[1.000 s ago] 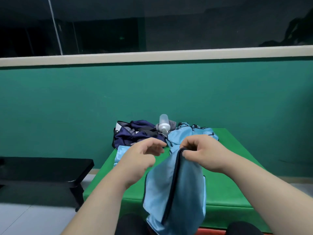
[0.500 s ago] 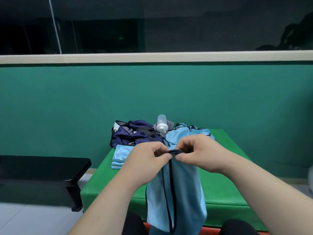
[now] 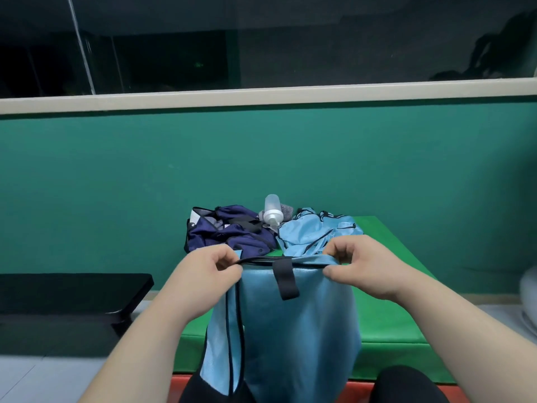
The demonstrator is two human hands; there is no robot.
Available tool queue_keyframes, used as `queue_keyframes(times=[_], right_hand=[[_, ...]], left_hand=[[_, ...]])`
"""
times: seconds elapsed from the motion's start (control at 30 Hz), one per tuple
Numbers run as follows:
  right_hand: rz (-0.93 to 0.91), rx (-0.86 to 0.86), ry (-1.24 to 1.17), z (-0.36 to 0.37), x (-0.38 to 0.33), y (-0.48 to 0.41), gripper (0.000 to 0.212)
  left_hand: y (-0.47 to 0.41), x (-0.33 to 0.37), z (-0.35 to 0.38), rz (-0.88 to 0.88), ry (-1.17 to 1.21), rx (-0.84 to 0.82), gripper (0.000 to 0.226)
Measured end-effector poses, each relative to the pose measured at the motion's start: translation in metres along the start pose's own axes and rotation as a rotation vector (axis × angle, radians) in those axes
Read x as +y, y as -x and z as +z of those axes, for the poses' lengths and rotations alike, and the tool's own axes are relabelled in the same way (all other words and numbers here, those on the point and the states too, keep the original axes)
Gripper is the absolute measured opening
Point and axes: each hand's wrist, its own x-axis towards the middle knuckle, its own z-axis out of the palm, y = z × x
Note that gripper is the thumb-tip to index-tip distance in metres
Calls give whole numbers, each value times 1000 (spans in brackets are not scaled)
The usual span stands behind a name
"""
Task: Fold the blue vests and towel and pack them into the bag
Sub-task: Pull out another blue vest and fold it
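A light blue vest (image 3: 296, 324) with black trim hangs in front of me, stretched flat along its top edge. My left hand (image 3: 203, 277) pinches its left top corner and my right hand (image 3: 363, 267) pinches the right top corner. A short black strap hangs from the middle of that edge. Behind, on the green mat (image 3: 386, 324), a crumpled light blue vest (image 3: 313, 234) lies beside the dark navy bag (image 3: 229, 232), which is open and slumped. The folded pile seen earlier is hidden behind my left hand.
A clear plastic bottle (image 3: 272, 212) lies between the bag and the crumpled vest. A black bench (image 3: 66, 292) stands to the left of the mat. A green wall rises behind. My dark-clad knees sit at the bottom edge.
My hands have moved apart along the vest's top edge, from nearly touching to a shoulder's width, so the vest now hangs spread flat instead of bunched.
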Motion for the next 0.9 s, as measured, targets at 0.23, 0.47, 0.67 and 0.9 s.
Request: queue_keyframes(times=[0.23, 0.47, 0.67, 0.9], right_hand=[[-110, 0, 280, 7, -21, -3, 16], [-136, -33, 332, 13, -33, 0, 2], [-104, -68, 334, 10, -18, 6, 5], [8, -18, 183, 1, 2, 8, 8]], left_hand=[[8, 22, 26, 119, 93, -142, 36], [7, 47, 51, 218, 5, -156, 10], [5, 42, 41, 185, -41, -80, 14], [-4, 21, 1, 62, -30, 48, 13]])
